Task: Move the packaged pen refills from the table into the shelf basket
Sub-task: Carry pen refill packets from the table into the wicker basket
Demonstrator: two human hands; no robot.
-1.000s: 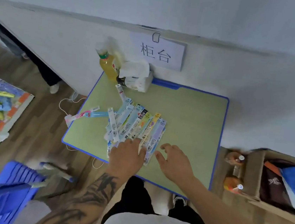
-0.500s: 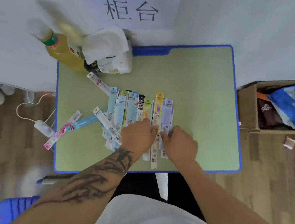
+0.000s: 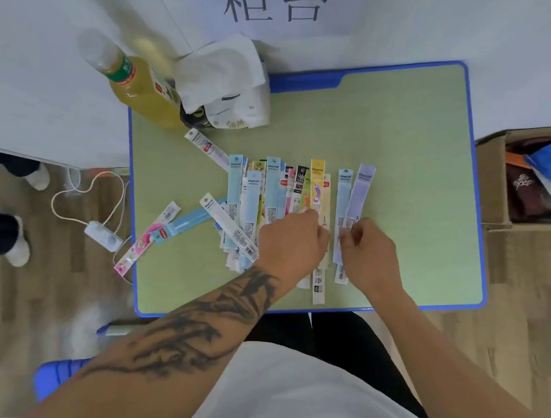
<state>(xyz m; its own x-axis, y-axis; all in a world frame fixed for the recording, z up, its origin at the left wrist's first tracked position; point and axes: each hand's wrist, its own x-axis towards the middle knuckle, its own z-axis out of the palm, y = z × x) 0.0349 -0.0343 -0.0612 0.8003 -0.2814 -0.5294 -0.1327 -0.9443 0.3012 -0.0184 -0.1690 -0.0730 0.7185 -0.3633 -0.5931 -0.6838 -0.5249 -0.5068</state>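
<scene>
Several packaged pen refills (image 3: 271, 191) lie side by side in a fan on the green table (image 3: 413, 135). My left hand (image 3: 292, 245) rests on the near end of that fan, its curled fingers on the yellow pack (image 3: 315, 186). My right hand (image 3: 372, 254) pinches a light blue pack (image 3: 343, 196) and a lilac pack (image 3: 360, 191), which lie slightly apart to the right of the fan. A white pack (image 3: 205, 146), a diagonal white pack (image 3: 227, 224) and a pink one (image 3: 144, 245) lie loose at the left. No shelf basket can be made out.
A yellow drink bottle (image 3: 143, 94) and a tissue pack (image 3: 225, 93) stand at the table's far left corner. An open cardboard box (image 3: 489, 185) sits on the floor to the right, a power strip (image 3: 103, 235) and cable to the left. A blue plastic object (image 3: 56, 373) is near left.
The view has swung down over the table. My right hand has drawn the light blue and lilac packs to the right, away from the fan that my left hand keeps in place.
</scene>
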